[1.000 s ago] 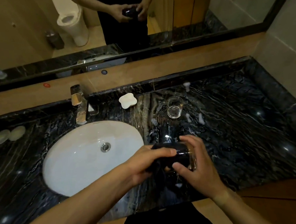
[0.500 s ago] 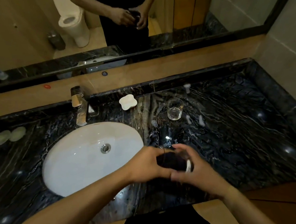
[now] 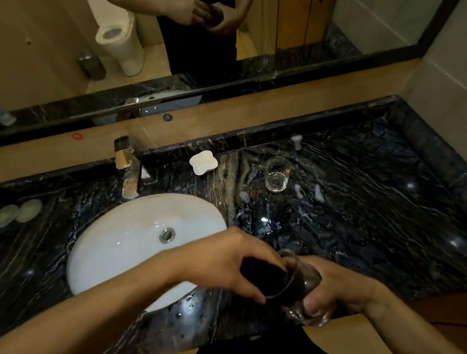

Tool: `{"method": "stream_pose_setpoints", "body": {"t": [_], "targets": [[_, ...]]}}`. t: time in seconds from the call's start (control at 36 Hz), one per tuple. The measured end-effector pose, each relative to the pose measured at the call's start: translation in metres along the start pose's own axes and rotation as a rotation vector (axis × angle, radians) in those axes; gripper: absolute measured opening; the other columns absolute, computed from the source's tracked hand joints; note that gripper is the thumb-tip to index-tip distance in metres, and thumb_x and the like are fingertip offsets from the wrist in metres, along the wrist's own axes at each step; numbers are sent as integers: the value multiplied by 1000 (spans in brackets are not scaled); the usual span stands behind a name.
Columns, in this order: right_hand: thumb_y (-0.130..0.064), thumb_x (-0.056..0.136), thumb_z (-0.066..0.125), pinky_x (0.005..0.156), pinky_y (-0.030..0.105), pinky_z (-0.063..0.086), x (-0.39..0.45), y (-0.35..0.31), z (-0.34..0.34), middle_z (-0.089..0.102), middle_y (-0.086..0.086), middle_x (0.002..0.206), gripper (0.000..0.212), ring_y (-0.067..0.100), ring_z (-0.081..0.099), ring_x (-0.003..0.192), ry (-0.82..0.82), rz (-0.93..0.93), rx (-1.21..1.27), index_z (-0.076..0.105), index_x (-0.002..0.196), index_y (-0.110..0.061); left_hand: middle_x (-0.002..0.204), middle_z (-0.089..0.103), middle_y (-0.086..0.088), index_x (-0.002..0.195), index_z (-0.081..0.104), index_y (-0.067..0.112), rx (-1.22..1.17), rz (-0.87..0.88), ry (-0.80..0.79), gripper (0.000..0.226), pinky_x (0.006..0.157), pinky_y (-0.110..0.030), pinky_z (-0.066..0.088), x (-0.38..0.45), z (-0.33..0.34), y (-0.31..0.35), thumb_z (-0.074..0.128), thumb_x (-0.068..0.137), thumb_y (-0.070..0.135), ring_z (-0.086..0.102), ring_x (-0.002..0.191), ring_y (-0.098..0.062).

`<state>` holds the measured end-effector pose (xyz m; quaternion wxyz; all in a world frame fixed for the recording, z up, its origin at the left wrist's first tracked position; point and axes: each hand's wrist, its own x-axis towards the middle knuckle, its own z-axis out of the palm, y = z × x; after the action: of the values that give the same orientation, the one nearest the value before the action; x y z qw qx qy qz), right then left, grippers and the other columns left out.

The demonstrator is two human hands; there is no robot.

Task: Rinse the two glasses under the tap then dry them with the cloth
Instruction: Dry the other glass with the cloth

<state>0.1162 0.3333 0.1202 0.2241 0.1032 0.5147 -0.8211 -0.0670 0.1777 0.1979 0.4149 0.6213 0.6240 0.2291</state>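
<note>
My right hand [image 3: 335, 285] grips a clear glass [image 3: 303, 285] tilted on its side over the counter's front edge, mouth turned left. A dark cloth [image 3: 264, 275] is stuffed into the glass mouth, and my left hand [image 3: 227, 263] grips that cloth with its fingers curled round it. The second glass [image 3: 277, 173] stands upright and alone on the black marble counter [image 3: 367, 209] further back. The tap [image 3: 128, 167] rises behind the white basin [image 3: 126, 245]; no water is seen running.
A white soap dish [image 3: 203, 162] sits behind the basin to its right. Two pale round pads [image 3: 16, 212] lie at the far left. A mirror [image 3: 217, 39] runs along the back wall. Wet streaks and small white bits dot the counter around the standing glass.
The held glass has tipped so its mouth faces left and sunk toward the counter's front edge. My left hand has pushed the cloth deeper into it. The second glass has not moved.
</note>
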Motion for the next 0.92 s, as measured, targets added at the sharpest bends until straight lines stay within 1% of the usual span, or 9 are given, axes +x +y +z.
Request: {"method": "stream_pose_setpoints", "body": {"t": [0.08, 0.17, 0.28, 0.39, 0.47, 0.56, 0.72, 0.78, 0.92], "targets": [[-31, 58, 90, 77, 37, 49, -4, 6, -2, 63, 22, 105, 62, 31, 63, 88, 51, -75, 142, 69, 114, -15, 97, 74, 1, 110, 73, 15, -219, -153, 165, 36, 71, -28, 58, -11, -17, -12, 85, 77, 10, 71, 82, -12], [-49, 53, 91, 78, 39, 55, -5, 13, 0, 68, 21, 114, 81, 28, 66, 98, 312, -124, 169, 65, 123, -19, 89, 74, -1, 100, 73, 24, -439, -221, 563, 27, 71, -25, 55, -16, -12, -20, 83, 76, 16, 71, 79, -13], [-42, 64, 87, 76, 38, 57, 9, 13, 15, 70, 17, 119, 69, 30, 71, 96, 588, -212, 226, 61, 126, -26, 93, 71, 14, 100, 63, 35, -536, -248, 994, 34, 70, -23, 56, -1, 36, -12, 80, 82, 11, 70, 84, -7], [-21, 77, 77, 67, 35, 57, 26, 1, 27, 74, 3, 111, 58, 25, 72, 87, 738, -330, 342, 51, 127, -37, 128, 59, 11, 113, 56, 37, -391, -156, 1095, 41, 103, -37, 50, 23, 89, -9, 75, 79, 23, 58, 122, -12], [-36, 72, 78, 65, 33, 55, 36, -5, 30, 73, 3, 107, 53, 17, 69, 85, 745, -369, 427, 55, 120, -36, 146, 43, 16, 121, 47, 43, -399, -101, 1127, 53, 111, -30, 41, 35, 110, -4, 74, 76, 36, 44, 138, -14], [-62, 60, 84, 84, 46, 58, 43, -10, 36, 71, 15, 112, 76, 28, 70, 97, 829, -414, 463, 57, 119, -23, 152, 36, 11, 138, 33, 53, -300, -37, 1179, 68, 115, -33, 36, 39, 124, -1, 71, 82, 47, 39, 143, -17], [-71, 46, 83, 66, 19, 54, 48, -11, 50, 74, -7, 91, 81, 3, 70, 77, 820, -447, 436, 61, 107, -21, 141, 46, -2, 130, 60, 34, 264, 64, 1160, 34, 106, -44, 41, 39, 126, -1, 47, 100, 46, 48, 127, -32], [-66, 60, 80, 79, 31, 57, 47, -6, 54, 75, -2, 105, 64, 6, 72, 85, 806, -413, 394, 63, 107, -27, 138, 52, 0, 118, 67, 30, 182, 57, 1210, 26, 106, -42, 44, 44, 118, 2, 51, 101, 40, 52, 129, -29], [-78, 48, 79, 87, 36, 57, 42, -12, 57, 70, 15, 117, 94, 25, 68, 107, 840, -430, 354, 63, 118, -16, 129, 58, 8, 107, 69, 38, -169, -146, 1321, 18, 102, -14, 40, 48, 94, 14, 60, 92, 37, 54, 123, 0]]}}
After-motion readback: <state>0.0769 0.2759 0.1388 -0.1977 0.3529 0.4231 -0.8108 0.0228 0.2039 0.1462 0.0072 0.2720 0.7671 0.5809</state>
